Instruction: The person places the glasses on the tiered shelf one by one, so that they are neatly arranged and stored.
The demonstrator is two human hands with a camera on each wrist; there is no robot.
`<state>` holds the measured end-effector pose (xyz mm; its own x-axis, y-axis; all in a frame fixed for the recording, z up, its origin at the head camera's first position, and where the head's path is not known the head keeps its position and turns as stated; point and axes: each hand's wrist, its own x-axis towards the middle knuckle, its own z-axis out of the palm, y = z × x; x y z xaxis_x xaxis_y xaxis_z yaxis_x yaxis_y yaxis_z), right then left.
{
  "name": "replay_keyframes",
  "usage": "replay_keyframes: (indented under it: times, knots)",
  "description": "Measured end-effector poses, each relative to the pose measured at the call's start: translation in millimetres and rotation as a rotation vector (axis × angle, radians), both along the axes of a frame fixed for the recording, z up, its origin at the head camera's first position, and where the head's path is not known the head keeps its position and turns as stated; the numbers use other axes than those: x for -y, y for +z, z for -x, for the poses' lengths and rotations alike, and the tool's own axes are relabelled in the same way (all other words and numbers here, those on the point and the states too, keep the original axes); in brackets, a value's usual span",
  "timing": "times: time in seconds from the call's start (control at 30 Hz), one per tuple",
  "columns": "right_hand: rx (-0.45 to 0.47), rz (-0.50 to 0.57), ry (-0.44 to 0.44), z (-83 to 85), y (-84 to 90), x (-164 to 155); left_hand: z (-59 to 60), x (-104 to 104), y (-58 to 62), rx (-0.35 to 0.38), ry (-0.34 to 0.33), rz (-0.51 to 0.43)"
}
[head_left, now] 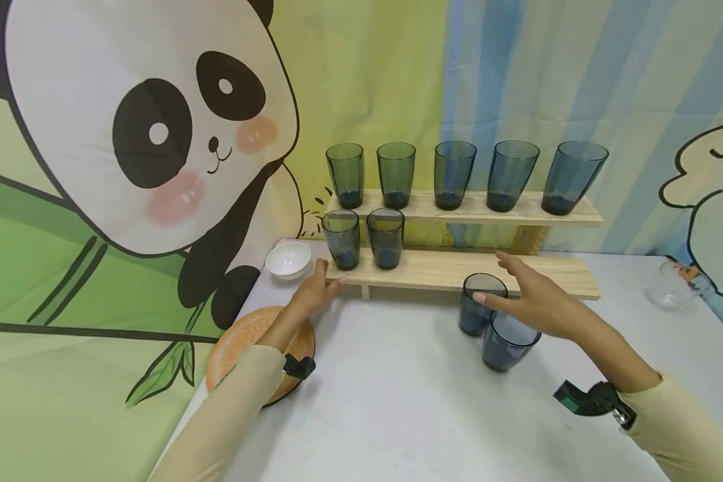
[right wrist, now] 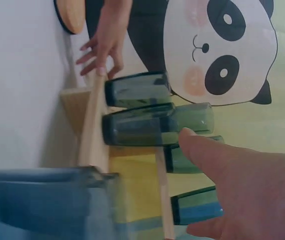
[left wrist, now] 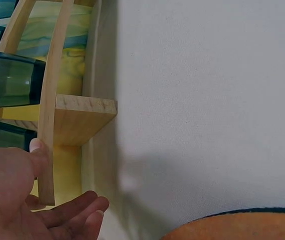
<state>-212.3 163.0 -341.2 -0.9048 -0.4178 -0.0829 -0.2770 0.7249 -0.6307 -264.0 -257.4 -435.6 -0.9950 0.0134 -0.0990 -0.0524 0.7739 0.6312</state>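
Note:
My left hand (head_left: 316, 292) grips the left end of the lower board of a two-tier wooden shelf (head_left: 458, 268); in the left wrist view its thumb (left wrist: 36, 146) lies on the cup side of the board. My right hand (head_left: 539, 301) is spread, with thumb and fingers apart, above two dark blue glass cups on the white table. The farther cup (head_left: 473, 314) stands upright by the shelf's front edge, and the nearer cup (head_left: 506, 348) is right beside it. Two similar cups (head_left: 386, 241) stand at the left of the lower board.
Several matching cups (head_left: 454, 174) line the upper board (head_left: 422, 201). A white bowl (head_left: 288, 260) sits left of the shelf, and an orange round plate (head_left: 241, 341) lies by the left forearm. At the far right is a clear glass vessel (head_left: 669, 291). A printed panda curtain (head_left: 229, 201) hangs behind.

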Motion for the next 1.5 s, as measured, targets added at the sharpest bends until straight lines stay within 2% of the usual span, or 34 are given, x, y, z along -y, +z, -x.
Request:
replay_keyframes:
  times: [0.2,0.4,0.6,0.73,0.93,1.1,1.23,1.37,1.5]
  knots:
    - [-0.017,-0.006,-0.068,-34.4,-35.1,-13.7,-3.1,3.2,1.7,-0.015,0.0,0.007]
    - [-0.027,0.031,-0.136,-49.8,-68.2,-21.7,-1.2,1.2,1.2,-0.025,-0.009,-0.015]
    - [-0.074,0.152,-0.204,-47.0,-89.0,-29.3,7.1,3.4,-0.1,-0.024,-0.009,-0.002]
    - [-0.083,0.205,-0.184,-40.3,-99.2,-33.4,10.5,3.9,2.5,-0.036,-0.01,-0.015]
    - [-0.104,0.253,-0.168,-38.5,-113.2,-35.4,9.1,3.1,2.3,-0.028,-0.017,-0.015]
    - [-0.126,0.24,-0.183,-44.1,-113.6,-39.7,8.3,1.8,0.0,-0.019,-0.01,-0.01]
    - [-0.137,0.227,-0.197,-47.9,-105.1,-49.4,7.1,0.6,0.7,-0.015,-0.011,-0.014]
    - [-0.166,0.204,-0.24,-45.9,-85.6,-63.1,5.9,1.3,-0.1,-0.006,-0.011,0.0]
    - [-0.202,0.21,-0.295,-32.9,-53.3,-72.2,5.5,1.9,-2.0,-0.007,-0.014,-0.001]
